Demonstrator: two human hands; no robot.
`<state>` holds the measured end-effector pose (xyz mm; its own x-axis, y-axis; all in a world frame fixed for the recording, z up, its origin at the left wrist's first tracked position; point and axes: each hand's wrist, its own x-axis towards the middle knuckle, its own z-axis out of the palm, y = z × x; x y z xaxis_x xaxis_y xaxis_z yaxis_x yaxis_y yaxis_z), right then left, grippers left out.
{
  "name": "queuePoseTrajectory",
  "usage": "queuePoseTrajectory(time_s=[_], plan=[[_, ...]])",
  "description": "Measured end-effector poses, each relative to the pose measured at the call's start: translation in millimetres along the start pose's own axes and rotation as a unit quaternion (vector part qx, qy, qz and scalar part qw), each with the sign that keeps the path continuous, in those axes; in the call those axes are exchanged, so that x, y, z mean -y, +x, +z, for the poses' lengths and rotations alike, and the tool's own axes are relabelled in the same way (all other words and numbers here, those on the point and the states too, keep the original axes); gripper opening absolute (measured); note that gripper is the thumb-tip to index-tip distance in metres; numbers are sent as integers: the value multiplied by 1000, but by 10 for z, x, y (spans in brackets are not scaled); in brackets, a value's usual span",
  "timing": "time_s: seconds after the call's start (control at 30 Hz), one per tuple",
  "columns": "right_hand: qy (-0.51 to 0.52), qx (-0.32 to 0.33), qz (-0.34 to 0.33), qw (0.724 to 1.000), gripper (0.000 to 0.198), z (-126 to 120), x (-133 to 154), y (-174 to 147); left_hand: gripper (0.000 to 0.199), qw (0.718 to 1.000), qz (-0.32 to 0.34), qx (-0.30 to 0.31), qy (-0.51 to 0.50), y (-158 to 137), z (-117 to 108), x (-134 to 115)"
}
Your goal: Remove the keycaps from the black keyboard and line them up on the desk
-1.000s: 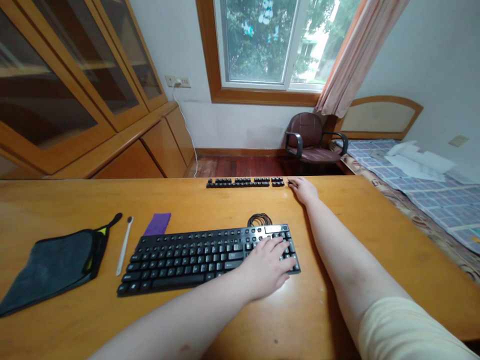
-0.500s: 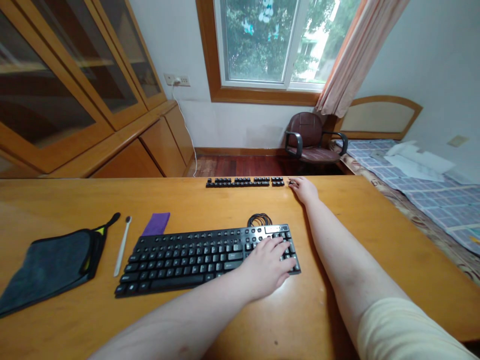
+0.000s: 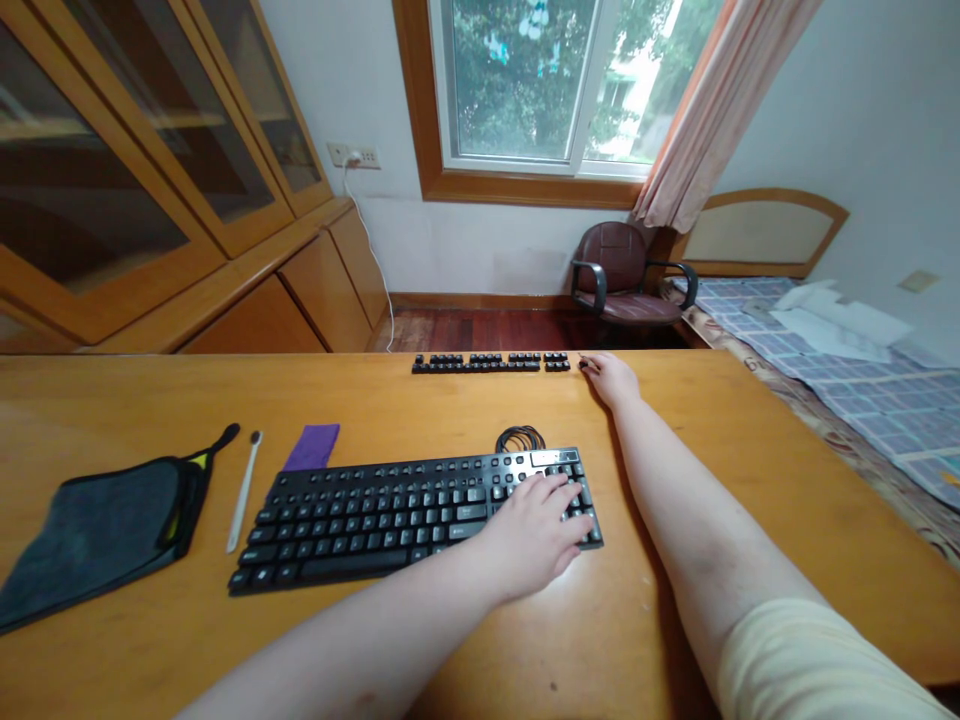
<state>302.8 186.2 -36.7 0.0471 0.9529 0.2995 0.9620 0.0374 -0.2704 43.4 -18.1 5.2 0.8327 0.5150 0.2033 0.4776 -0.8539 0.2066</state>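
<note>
A black keyboard (image 3: pixel 360 520) lies on the wooden table, and its upper rows show bare sockets without caps. My left hand (image 3: pixel 536 530) rests spread over the number pad at its right end. Along the table's far edge runs a double row of loose black keycaps (image 3: pixel 480 367). At the right end of that row my right hand (image 3: pixel 609 378) has its fingertips pinched on a small black keycap (image 3: pixel 583 365), which touches or nearly touches the tabletop. Part of this keycap is hidden by the fingers.
Behind the keyboard sits its coiled black cable (image 3: pixel 520 439). To its left lie a purple cloth (image 3: pixel 313 447), a white toothbrush (image 3: pixel 244 495) and a folded grey cloth (image 3: pixel 112 530) with black edging. Beyond the table stand a brown armchair (image 3: pixel 619 270) and a bed (image 3: pixel 862 370).
My right hand has shifted very slightly at the end of the keycap row. The left hand stays on the number pad.
</note>
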Motion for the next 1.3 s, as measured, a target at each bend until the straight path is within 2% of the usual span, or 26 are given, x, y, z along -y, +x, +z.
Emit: queuePoseTrajectory(time_s=[1.3], plan=[[0,8,-19,1000,27,-14,24,-18,28,1000,-1,-1,4,-4,12,-3]])
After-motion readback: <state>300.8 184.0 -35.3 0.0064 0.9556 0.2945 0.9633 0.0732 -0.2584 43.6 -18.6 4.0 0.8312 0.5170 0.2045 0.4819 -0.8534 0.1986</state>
